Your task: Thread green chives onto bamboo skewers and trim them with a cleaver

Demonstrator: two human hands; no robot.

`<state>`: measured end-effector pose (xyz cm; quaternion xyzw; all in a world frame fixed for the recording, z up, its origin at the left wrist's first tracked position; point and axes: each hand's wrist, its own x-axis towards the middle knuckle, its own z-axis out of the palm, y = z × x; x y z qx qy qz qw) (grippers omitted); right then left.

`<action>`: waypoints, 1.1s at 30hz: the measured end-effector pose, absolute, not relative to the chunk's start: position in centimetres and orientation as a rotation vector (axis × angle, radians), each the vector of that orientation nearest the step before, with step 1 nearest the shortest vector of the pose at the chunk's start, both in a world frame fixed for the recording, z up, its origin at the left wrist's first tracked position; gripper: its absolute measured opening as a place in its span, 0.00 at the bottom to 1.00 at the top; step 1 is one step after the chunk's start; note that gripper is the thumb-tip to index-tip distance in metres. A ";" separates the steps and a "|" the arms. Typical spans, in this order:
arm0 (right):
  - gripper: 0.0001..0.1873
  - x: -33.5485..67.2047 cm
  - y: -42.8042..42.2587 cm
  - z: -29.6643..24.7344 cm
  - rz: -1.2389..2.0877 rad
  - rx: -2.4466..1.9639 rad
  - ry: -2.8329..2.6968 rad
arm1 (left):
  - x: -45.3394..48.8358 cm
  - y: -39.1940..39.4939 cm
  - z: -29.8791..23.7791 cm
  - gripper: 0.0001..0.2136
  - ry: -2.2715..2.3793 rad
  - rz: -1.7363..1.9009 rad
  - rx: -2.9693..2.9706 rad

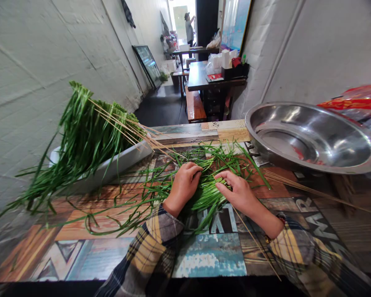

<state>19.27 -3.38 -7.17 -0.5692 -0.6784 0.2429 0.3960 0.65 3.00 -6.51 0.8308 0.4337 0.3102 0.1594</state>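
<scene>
A loose pile of green garlic chives (208, 198) lies on the table between my hands, its pale cut ends near my fingers. My left hand (184, 183) is closed with curled fingers on the chives' stems. From the right, my right hand (238, 192) pinches at the pale ends. A thin bamboo skewer (256, 243) runs from under that hand toward the table's front edge; its upper end is hidden by the fingers. On the left, a thick stack of skewered chives (92, 132) rests in a white tray (123, 165), with bare skewer ends (120, 121) sticking out rightward.
A large steel basin (312, 140) stands at the right, with loose skewers (297, 187) below it. Behind it lies a red plastic bag (355, 97). Beyond the patterned table (210, 255) are a dark table (200, 76), a bench (194, 103) and a distant person (189, 31).
</scene>
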 end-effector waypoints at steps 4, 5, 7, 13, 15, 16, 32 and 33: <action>0.10 19.2 -3.3 -7.2 0.612 -1.445 -1.720 | 0.7 2.8 -6.8 0.07 1.300 0.737 2.506; 0.10 19.2 -3.3 -7.1 0.608 -1.441 -1.716 | 0.7 2.7 -6.7 0.07 1.320 0.713 2.518; 0.10 19.2 -3.3 -7.1 0.602 -1.442 -1.714 | 0.9 2.4 -6.5 0.06 1.359 0.664 2.537; 0.11 19.3 -3.2 -7.3 0.604 -1.468 -1.736 | 1.2 1.9 -6.3 0.09 1.456 0.521 2.546; 0.11 19.3 -3.2 -7.3 0.595 -1.460 -1.736 | 1.2 1.9 -6.3 0.12 1.473 0.502 2.553; 0.11 19.3 -3.2 -7.3 0.591 -1.455 -1.737 | 1.3 1.9 -6.4 0.13 1.480 0.497 2.555; 0.11 19.4 -3.3 -7.1 0.605 -1.454 -1.749 | 1.6 1.8 -6.1 0.03 1.445 0.589 2.497; 0.11 19.4 -3.3 -7.2 0.605 -1.453 -1.748 | 1.7 1.8 -6.1 0.03 1.426 0.610 2.507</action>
